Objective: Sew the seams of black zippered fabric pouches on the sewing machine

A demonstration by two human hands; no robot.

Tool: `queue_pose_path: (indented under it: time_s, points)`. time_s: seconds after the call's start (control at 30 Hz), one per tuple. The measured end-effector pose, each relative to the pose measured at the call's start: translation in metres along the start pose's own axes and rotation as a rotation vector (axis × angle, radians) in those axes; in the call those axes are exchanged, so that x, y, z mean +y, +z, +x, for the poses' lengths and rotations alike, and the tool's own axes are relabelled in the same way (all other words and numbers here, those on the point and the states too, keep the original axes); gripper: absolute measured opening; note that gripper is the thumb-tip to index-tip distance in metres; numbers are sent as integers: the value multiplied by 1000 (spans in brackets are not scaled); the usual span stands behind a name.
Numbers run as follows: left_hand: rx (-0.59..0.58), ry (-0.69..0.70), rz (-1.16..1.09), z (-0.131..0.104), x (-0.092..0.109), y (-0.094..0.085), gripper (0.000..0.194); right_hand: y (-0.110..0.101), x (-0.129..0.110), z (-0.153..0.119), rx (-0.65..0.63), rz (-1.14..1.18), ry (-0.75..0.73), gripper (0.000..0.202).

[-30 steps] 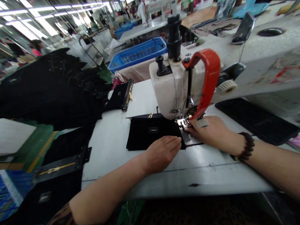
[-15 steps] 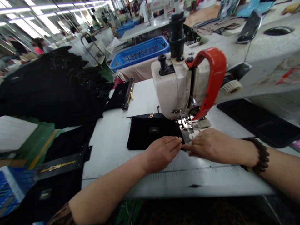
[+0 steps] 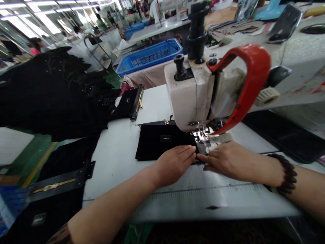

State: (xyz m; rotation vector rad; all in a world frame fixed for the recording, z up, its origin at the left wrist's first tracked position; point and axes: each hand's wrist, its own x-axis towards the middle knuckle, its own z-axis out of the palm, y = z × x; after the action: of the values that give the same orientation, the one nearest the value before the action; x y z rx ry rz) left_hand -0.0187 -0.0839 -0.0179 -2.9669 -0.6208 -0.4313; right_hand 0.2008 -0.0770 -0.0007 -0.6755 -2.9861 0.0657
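A black fabric pouch (image 3: pixel 149 144) with a small label and a gold zipper pull (image 3: pixel 165 122) lies flat on the white sewing table. Its right edge is beside the presser foot (image 3: pixel 201 135) of a sewing machine (image 3: pixel 181 98). My left hand (image 3: pixel 175 163) rests flat on the pouch's lower right part, fingers stretched out together. Against the lower right corner of the pouch, my right hand (image 3: pixel 228 159) points its forefinger, with the fingers lying low over the table and metal plate. The fingertips of both hands nearly meet. Whatever is under the palms is hidden.
A second black zippered piece (image 3: pixel 127 103) lies at the table's back left. Black pieces are heaped (image 3: pixel 50 91) on the left, and more hang by the near left edge. A blue basket (image 3: pixel 149 59) stands behind. A black tray (image 3: pixel 281 135) is at the right.
The view has shifted slightly, so the machine appears larger and farther right. Both hands keep nearly the same place on the pouch, which has barely moved against the presser foot.
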Motion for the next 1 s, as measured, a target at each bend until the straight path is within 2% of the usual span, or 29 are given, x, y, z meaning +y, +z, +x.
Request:
queue_pose_path:
  time_s: [0.13, 0.4, 0.57, 0.73, 1.0]
  points:
    - [-34, -5, 5, 2, -10, 4, 26, 5, 3, 2, 65, -67, 63, 28]
    - [-63, -54, -16, 9, -28, 5, 24, 12, 7, 5, 49, -118, 197, 36]
    - [-96, -115, -23, 14, -35, 7, 25, 14, 7, 7, 90, -140, 212, 37]
    - [-127, -179, -19, 17, -42, 9, 22, 16, 8, 6, 59, -123, 204, 34]
    - [-49, -226, 11, 20, -44, 11, 19, 20, 9, 5, 99, -148, 205, 33]
